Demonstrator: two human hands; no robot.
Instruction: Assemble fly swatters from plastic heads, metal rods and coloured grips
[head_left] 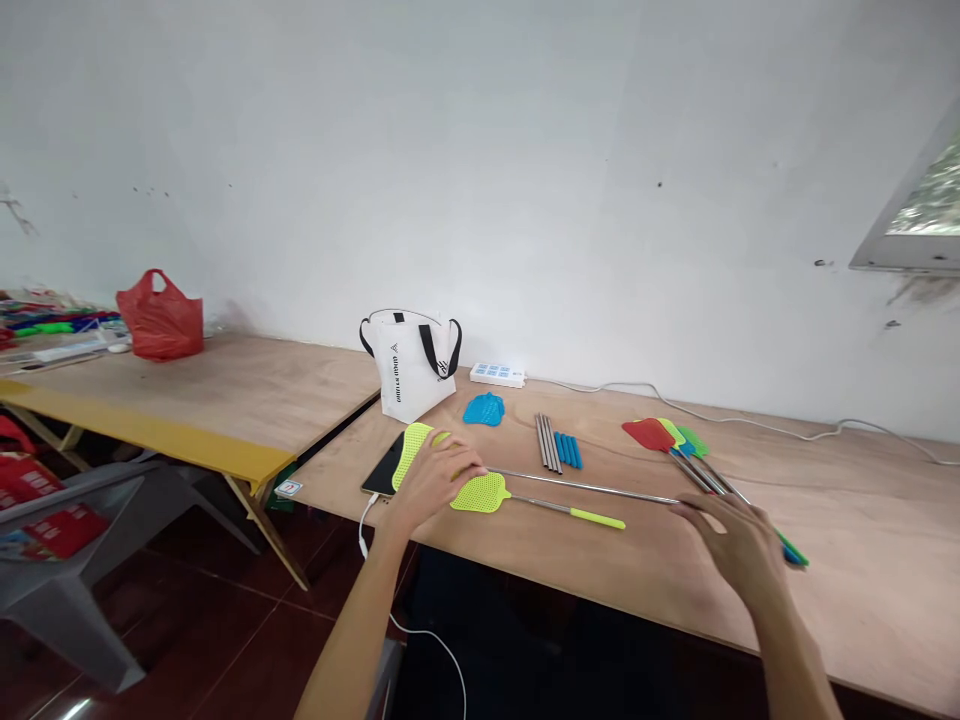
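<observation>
My left hand is closed near the yellow-green head of a fly swatter. From it a long thin metal rod runs to my right hand, whose thumb and fingers pinch its other end. Just below the rod lies a second yellow-green fly swatter with a short shaft and yellow grip. Beside my right hand several fly swatters with red, yellow, blue and green heads lie together, their shafts partly covered by the hand.
Behind the rod are blue swatter heads, metal tubes and blue grips. A white bag and power strip stand by the wall. A phone with a cable lies near the front edge. A red bag sits left.
</observation>
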